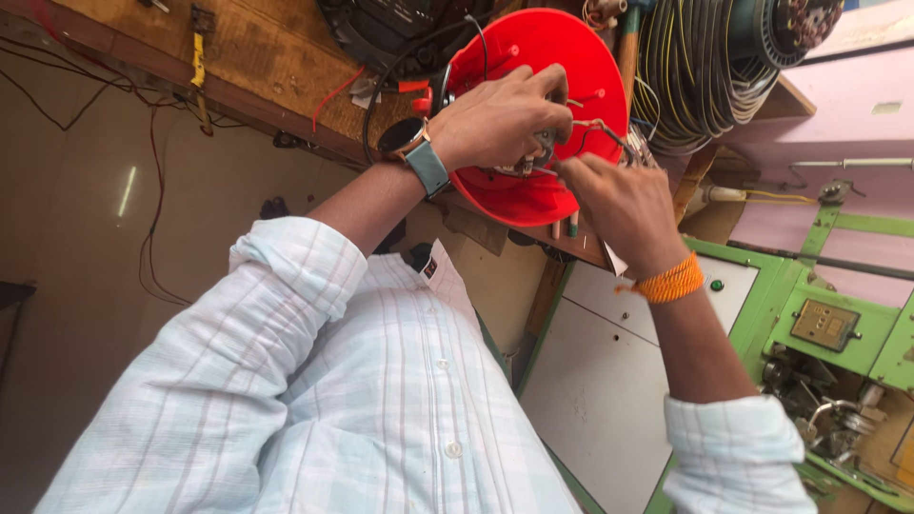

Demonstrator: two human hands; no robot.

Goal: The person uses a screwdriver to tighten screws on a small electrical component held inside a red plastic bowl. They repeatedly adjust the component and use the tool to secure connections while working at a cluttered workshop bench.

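Red disc (562,57) on wooden surface (257,48). L hand (500,119) grip closed on metal part (533,164) at disc centre; R hand (619,205) grip pinches thin wire (600,126) just beside it.

Both hands on red round cover (562,67): left hand (500,119) gripping small metal part at its centre, right hand (624,205) pinching wires (595,126) beside it.

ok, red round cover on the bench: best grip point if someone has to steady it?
Probably the bare upper rim of the red cover, pinched from the far side. Its centre is taken up by the left hand, the right hand and thin wires.
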